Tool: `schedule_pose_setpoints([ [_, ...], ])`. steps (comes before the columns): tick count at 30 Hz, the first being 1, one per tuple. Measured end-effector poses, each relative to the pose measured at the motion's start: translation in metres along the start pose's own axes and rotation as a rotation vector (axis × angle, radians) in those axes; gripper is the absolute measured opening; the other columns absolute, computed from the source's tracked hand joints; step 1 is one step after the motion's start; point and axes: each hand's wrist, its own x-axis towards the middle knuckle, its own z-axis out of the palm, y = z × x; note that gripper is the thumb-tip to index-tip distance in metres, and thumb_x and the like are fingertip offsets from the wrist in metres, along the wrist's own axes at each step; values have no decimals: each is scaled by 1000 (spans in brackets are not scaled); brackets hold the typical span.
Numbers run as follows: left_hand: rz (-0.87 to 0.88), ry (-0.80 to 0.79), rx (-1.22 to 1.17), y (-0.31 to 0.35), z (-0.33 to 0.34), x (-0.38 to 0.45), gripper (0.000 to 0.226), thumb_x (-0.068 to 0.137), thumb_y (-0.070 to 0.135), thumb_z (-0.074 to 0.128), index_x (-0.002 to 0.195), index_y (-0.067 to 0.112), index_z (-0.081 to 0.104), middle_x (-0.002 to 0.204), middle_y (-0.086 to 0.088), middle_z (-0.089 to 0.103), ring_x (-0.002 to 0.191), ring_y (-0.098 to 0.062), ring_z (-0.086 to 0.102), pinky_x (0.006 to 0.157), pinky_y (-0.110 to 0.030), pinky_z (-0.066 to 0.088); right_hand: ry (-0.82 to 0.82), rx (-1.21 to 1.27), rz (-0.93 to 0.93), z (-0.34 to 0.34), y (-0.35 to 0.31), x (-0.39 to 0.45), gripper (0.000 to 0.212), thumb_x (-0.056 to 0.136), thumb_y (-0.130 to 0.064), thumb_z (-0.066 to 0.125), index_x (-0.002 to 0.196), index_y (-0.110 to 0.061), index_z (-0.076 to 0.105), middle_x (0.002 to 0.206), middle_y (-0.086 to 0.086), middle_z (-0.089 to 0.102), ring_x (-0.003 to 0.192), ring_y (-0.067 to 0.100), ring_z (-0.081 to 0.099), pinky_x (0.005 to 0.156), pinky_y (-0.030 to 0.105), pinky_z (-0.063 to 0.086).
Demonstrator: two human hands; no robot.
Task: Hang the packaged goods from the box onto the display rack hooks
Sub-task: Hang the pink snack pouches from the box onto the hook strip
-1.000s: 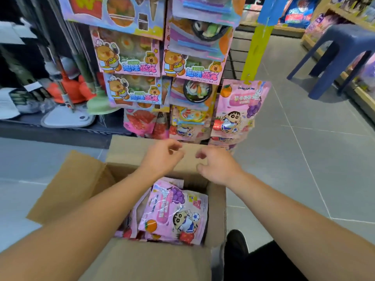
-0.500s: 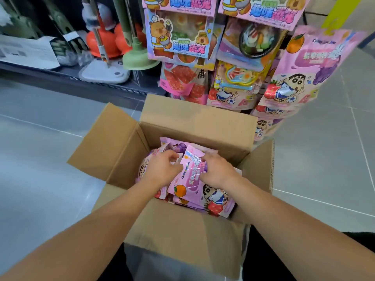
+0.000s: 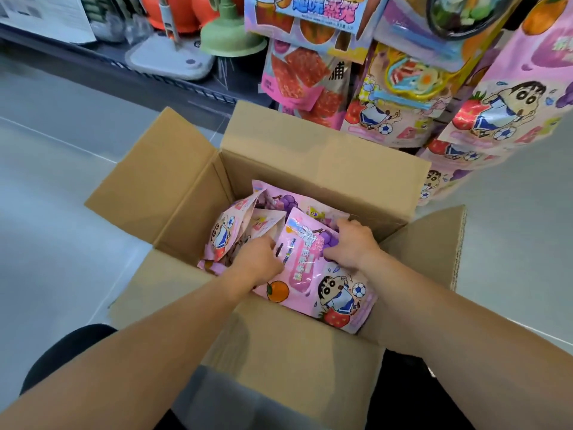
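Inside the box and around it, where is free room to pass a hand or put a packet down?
Free: the box's far right corner behind the right hand, and grey floor left of its left flap. Crowded: the middle, where both hands, left hand included, grip the pink packets, and the rack's hanging bags.

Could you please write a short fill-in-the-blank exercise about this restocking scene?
1. Both hands, left hand and right hand, reach into the cardboard ____.
2. The top pink snack packet shows an orange, a strawberry and a soccer ____.
3. The green plunger stands on the ____ behind the box.

Missing: box; ball; shelf
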Motion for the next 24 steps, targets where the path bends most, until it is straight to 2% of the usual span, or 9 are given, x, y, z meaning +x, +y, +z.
schedule_pose_setpoints([
  [1,24,18,-8,-1,1,-1,8,86,17,64,85,12,58,86,-8,63,84,-29,62,61,-28,43,-15,0,-17,-1,2,-2,66,78,-42,73,136,-22,48,132,15,47,122,35,46,103,36,41],
  [2,48,40,-33,-1,2,0,19,87,16,63,71,15,52,73,-4,58,75,-27,59,55,-27,36,-28,31,-25,-3,4,-3,65,77,-41,74,135,-23,50,131,15,46,122,35,46,104,35,40],
  [4,110,94,-100,3,1,-1,35,89,11,58,61,20,39,62,2,44,62,-18,45,51,-28,26,-23,163,-49,-11,6,-7,71,73,-32,78,137,-22,47,132,12,45,122,32,47,106,35,41],
  [7,234,173,-107,15,-14,-4,38,87,2,53,62,19,31,62,2,36,65,-20,37,54,-34,20,-47,442,-113,-32,0,-15,75,65,-17,83,131,-23,48,119,5,62,106,23,63,92,40,54],
  [10,314,211,-54,25,-36,-6,36,87,1,52,63,20,33,60,2,37,66,-21,37,57,-34,20,-26,657,-138,-53,-11,-26,48,69,-16,84,111,-21,61,99,0,72,87,20,71,81,40,59],
  [13,337,291,-8,34,-58,-13,25,88,9,56,68,17,43,63,1,46,62,-20,41,57,-28,26,36,712,-142,-70,-19,-37,29,76,-18,82,102,-14,69,95,1,76,84,17,72,82,38,59],
  [17,350,430,-66,54,-97,-23,15,83,23,65,74,12,66,66,-4,63,65,-19,55,56,-29,33,144,836,-140,-101,-29,-58,24,79,-17,80,100,-11,71,91,1,75,82,18,73,78,35,59],
  [21,437,493,-89,88,-132,-38,16,81,20,68,69,9,66,63,-5,60,62,-17,52,49,-15,31,216,950,-164,-136,-37,-76,15,79,-13,79,91,-20,72,91,-1,76,85,18,73,82,37,59],
  [24,505,510,-72,120,-160,-51,14,80,24,71,70,18,65,67,0,60,67,-16,53,56,-19,37,241,1021,-177,-171,-39,-92,12,83,-17,76,94,-19,71,95,1,76,84,17,74,78,34,60],
])
